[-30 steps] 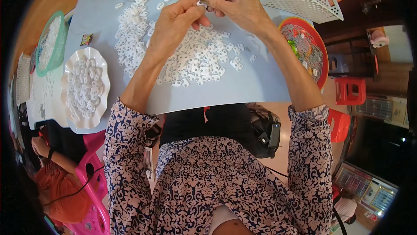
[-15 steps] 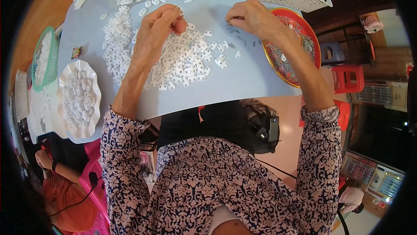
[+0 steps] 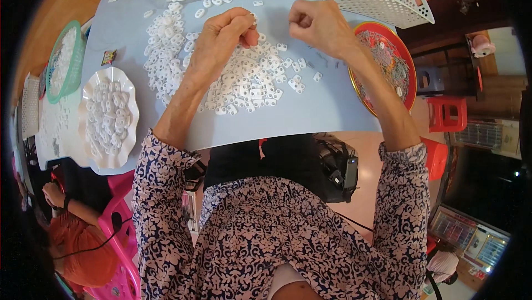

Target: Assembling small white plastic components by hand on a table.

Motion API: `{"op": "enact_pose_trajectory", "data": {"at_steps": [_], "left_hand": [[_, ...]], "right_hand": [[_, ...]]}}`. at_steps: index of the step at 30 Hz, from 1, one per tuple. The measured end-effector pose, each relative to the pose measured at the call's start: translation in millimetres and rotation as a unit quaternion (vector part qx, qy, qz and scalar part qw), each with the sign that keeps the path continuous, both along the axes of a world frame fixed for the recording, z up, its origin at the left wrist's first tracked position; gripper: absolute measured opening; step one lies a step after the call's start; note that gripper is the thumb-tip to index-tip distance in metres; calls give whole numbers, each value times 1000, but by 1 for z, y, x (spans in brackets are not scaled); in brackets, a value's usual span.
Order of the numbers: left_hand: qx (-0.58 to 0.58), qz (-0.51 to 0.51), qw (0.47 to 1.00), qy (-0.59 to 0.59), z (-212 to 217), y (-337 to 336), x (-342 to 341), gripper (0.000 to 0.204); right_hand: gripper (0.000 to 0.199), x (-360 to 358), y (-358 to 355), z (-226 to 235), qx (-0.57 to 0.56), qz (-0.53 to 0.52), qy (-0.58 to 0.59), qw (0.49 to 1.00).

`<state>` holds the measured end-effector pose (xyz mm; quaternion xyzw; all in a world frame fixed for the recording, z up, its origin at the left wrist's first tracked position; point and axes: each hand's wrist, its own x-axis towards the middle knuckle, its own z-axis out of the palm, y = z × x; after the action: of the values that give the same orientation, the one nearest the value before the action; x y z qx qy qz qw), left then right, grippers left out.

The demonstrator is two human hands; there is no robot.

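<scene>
Across the upper view, a pale blue-grey table (image 3: 316, 106) carries everything. White perforated basket (image 3: 385, 13) at far right, full of white pieces. Mid-table, loose pile of white two-hole pieces (image 3: 249, 81), partly blocked by left forearm. Red tray (image 3: 409, 59) right, grey bits inside, right forearm crossing over it. Scalloped white dish (image 3: 108, 162) left, holding more pieces; green basket (image 3: 78, 59) beyond. Left hand (image 3: 227, 28) over pile, thumb and fingers pinched together on one small white piece (image 3: 254, 19), mostly hidden. Right hand (image 3: 318, 27) near tray, fingers curled; cannot tell whether fingertips meet or hold anything.
</scene>
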<state>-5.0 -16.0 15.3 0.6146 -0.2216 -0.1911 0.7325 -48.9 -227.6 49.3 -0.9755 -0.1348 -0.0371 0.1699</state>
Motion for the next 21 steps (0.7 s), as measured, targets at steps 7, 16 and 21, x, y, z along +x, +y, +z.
{"op": "enact_pose_trajectory", "data": {"at_steps": [7,16,21], "left_hand": [[31,7,999,-11,2,0,0,24],[83,27,994,-66,2,-3,0,25],[96,35,992,-74,-1,-2,0,25]], "right_hand": [[14,4,35,-22,527,-85,33,845],[19,9,40,-48,645,-15,36,763],[23,6,41,-47,641,-22,46,766]]}}
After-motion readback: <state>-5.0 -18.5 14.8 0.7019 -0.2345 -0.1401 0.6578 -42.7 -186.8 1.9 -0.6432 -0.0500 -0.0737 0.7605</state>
